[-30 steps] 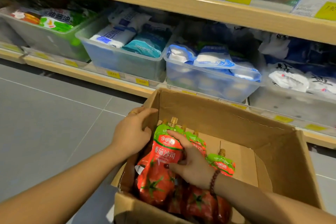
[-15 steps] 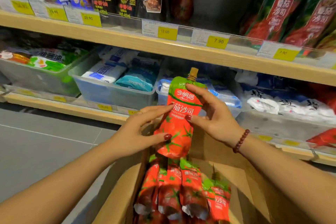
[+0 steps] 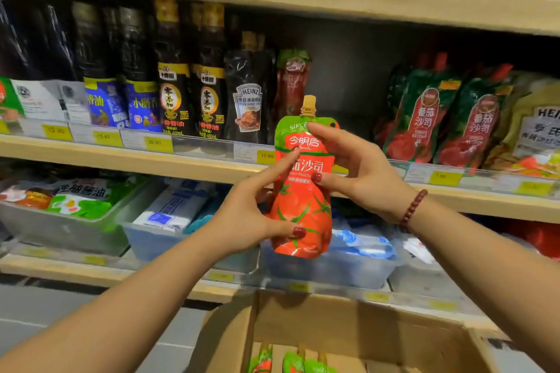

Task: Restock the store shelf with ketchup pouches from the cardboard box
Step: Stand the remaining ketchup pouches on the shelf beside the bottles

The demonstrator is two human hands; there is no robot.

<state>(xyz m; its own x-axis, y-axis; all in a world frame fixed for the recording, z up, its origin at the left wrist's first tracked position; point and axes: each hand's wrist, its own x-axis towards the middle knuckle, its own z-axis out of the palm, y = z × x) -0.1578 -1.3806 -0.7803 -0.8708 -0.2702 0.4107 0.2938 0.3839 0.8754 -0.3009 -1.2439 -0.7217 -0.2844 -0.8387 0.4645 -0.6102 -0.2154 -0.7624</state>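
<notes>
Since half a second ago the ketchup pouch (image 3: 301,191) has risen clear of the cardboard box (image 3: 348,330), now upright before the middle shelf (image 3: 181,160). Left hand (image 3: 251,215) and right hand (image 3: 360,172) both clamp it, from either side. More pouches (image 3: 291,362) remain in the box.

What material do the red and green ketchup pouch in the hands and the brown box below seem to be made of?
Red and green ketchup pouch: apparently flexible printed plastic film, glossy, since it bulges softly; its tan spout cap looks like rigid plastic. Brown box: matte corrugated cardboard, judging by its folded flaps.
</notes>
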